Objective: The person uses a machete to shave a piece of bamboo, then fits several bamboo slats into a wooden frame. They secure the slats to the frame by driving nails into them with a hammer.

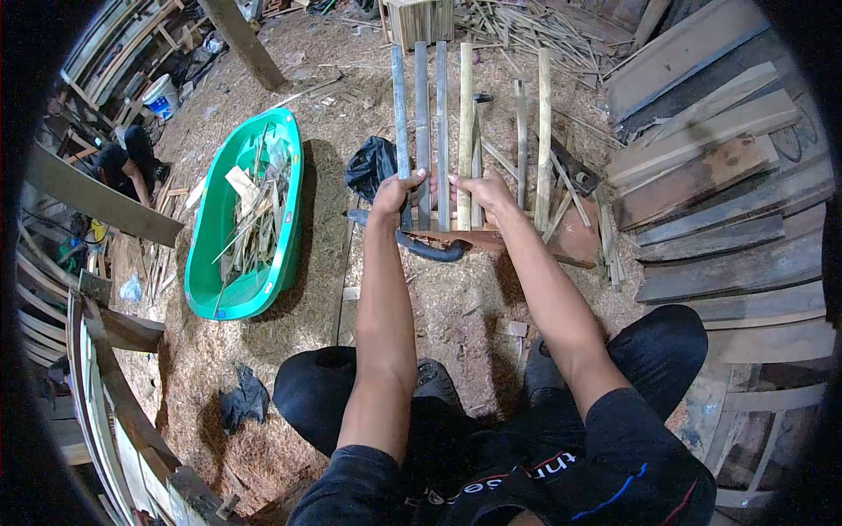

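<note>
Several narrow wooden strips (466, 131) stand side by side in front of me, at the top centre of the view. My left hand (399, 193) is closed round the grey strips (422, 114) at the left of the row. With fingers wrapped round strips in the middle, my right hand (488, 191) is a little to the right of it. Farther right, a pale strip (544, 131) stands apart from my fingers. Below the strips lie a reddish-brown board (574, 241) and a dark curved object (431, 249).
A green tub (197, 254) with wood scraps is at the left, beside a black plastic bag (370, 165). Planks (702, 167) line the right side. Another person's arm (136, 180) shows at far left, near a white bucket (161, 96). A post (241, 44) rises behind the tub.
</note>
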A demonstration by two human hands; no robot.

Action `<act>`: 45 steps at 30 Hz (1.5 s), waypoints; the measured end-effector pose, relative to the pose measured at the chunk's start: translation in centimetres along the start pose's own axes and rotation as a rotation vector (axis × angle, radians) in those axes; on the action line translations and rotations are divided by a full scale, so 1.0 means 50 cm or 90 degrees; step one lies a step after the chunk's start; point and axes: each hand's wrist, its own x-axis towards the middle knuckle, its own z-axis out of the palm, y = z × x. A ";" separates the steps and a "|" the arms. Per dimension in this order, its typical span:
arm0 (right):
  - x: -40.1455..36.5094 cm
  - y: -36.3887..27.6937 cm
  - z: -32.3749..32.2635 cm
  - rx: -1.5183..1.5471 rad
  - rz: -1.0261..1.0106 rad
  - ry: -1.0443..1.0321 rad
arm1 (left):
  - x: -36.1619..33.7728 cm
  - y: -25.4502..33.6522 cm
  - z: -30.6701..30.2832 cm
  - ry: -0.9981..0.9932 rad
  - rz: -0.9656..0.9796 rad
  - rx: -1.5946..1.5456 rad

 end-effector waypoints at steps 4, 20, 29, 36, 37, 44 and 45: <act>0.006 0.006 -0.002 0.023 -0.015 0.011 | -0.018 0.014 0.025 0.029 0.009 -0.034; 0.054 0.053 -0.015 0.134 -0.081 -0.002 | -0.006 0.005 0.014 0.026 -0.012 -0.056; 0.022 0.023 -0.009 0.105 -0.065 0.004 | 0.002 0.005 0.004 -0.010 -0.020 -0.020; 0.033 0.033 -0.004 0.099 -0.089 0.030 | 0.007 -0.014 0.013 0.117 0.057 0.034; 0.031 0.033 -0.004 0.096 -0.082 0.036 | 0.015 -0.023 0.006 0.115 0.060 0.055; 0.027 0.026 0.000 0.091 -0.071 0.052 | 0.031 -0.040 -0.002 0.147 0.126 0.143; 0.029 0.029 -0.001 0.093 -0.071 0.053 | 0.013 -0.024 0.010 0.153 0.126 0.142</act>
